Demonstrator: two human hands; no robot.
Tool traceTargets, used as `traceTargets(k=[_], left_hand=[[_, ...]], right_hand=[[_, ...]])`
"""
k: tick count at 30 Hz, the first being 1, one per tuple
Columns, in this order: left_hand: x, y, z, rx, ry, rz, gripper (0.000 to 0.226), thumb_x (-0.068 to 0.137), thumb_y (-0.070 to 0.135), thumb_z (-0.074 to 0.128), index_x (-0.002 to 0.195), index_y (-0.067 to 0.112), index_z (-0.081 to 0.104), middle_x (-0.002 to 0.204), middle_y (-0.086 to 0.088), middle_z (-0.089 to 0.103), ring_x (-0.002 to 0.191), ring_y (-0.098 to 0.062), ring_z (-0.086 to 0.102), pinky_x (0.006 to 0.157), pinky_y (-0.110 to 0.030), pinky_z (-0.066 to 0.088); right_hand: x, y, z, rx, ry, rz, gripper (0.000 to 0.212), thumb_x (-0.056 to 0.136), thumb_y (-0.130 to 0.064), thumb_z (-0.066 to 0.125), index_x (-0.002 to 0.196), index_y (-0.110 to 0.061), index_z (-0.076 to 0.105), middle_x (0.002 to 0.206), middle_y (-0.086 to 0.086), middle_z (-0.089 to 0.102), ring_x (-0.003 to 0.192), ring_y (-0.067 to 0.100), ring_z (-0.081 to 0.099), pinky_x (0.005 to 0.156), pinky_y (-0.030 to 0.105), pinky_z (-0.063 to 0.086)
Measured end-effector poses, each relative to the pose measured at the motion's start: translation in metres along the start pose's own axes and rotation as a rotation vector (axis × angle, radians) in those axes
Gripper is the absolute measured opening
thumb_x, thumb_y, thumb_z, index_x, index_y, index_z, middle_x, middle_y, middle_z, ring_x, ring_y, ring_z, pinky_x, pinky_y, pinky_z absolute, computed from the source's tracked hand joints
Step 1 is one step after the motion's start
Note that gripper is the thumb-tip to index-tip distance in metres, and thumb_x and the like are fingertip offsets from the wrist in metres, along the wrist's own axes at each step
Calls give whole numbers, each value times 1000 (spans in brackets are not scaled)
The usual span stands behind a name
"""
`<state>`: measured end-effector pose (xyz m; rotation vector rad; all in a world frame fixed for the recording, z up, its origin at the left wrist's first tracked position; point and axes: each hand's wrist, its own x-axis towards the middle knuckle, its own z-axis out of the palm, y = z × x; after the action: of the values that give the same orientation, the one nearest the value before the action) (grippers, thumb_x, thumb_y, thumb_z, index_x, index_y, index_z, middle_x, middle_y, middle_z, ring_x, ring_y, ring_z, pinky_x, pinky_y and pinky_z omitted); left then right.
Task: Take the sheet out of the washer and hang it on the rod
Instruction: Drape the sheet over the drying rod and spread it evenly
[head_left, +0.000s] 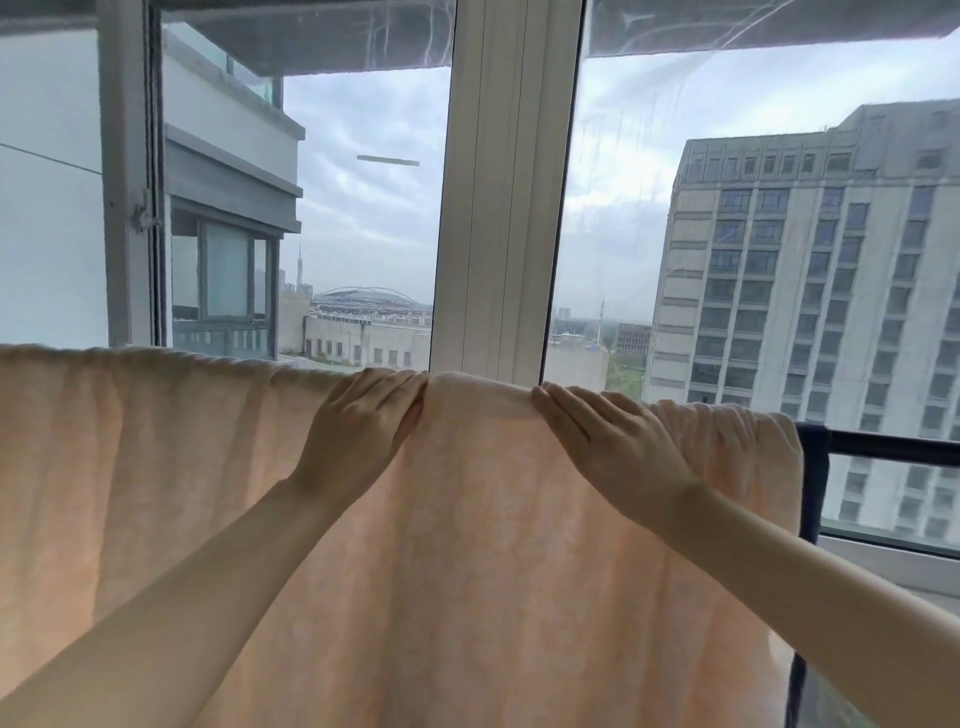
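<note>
A pale peach sheet (156, 467) hangs draped over a horizontal rod and fills the lower part of the head view. The dark rod (893, 446) shows only at the right, past the sheet's edge; the rest is hidden under the cloth. My left hand (358, 431) lies on the sheet's top fold near the middle, fingers straight and pressed on the fabric. My right hand (608, 441) rests on the same fold just to the right, fingers straight too. A smooth stretch of cloth lies between the two hands. The washer is out of view.
A large window with a white centre frame (498, 208) stands right behind the rod. A dark upright post (810, 493) of the rack rises at the right. Tall buildings show through the glass.
</note>
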<state>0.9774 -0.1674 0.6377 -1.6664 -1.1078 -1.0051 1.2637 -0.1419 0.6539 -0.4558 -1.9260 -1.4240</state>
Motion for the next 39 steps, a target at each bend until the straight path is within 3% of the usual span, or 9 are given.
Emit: traceTargets(k=[5,9,12,20,29,31,34,37,39], left_hand=[[2,-2,1,-66,21,-13,35,97,29,49,113,7,70,107,-7,72,98,-25,65,86,-40,52],[1,2,2,-116,84,-26,28,95,25,54,108,8,73,106,-5,73,98,-23,66,85,-40,53],[1,-1,3,-121,107,-36,24,93,22,58,106,9,74,105,-3,74,98,-22,67,84,-38,53],[1,-4,2,-6,147,31,13,88,14,67,97,11,75,102,-2,75,98,-18,70,87,-34,47],[-3,-4,10,4,126,-21,18,87,8,69,104,12,72,109,-3,73,105,-21,68,90,-35,44],[0,4,7,-47,123,-92,13,93,15,60,99,13,71,103,-2,74,100,-23,69,88,-36,43],[12,39,-1,-192,136,-232,26,99,27,45,94,15,67,95,1,72,93,-25,66,91,-39,40],[19,80,3,-182,59,-64,30,99,32,46,116,16,65,115,0,68,116,-22,58,110,-48,32],[22,95,10,-190,31,19,30,98,32,49,118,16,65,118,1,66,114,-21,58,111,-48,32]], right_hand=[[-10,20,-14,-33,-66,60,32,86,4,49,114,4,66,94,12,69,79,28,67,64,38,56],[7,-8,-10,-16,-79,109,29,90,-13,56,116,-5,65,110,8,66,87,26,64,67,39,52],[29,-32,4,39,-72,136,35,92,-25,54,120,-7,63,110,6,65,84,25,63,66,41,53],[43,-23,16,98,-18,9,15,89,2,58,95,-11,63,90,4,61,75,23,57,56,38,50],[-31,26,-25,36,-49,6,18,92,-3,59,104,-13,68,112,7,67,104,27,63,81,44,52],[-47,38,-36,-4,-66,6,23,89,-1,59,107,-12,67,116,9,66,109,30,61,85,48,52],[-52,39,-42,-26,-77,13,25,90,-2,55,113,-11,60,119,12,65,115,32,56,91,51,50],[-37,23,-39,-16,-72,36,27,90,-3,58,117,-10,62,124,13,63,120,33,56,97,52,46],[-24,10,-34,5,-64,50,29,92,-7,55,120,-9,63,128,12,61,123,31,55,102,50,43]])
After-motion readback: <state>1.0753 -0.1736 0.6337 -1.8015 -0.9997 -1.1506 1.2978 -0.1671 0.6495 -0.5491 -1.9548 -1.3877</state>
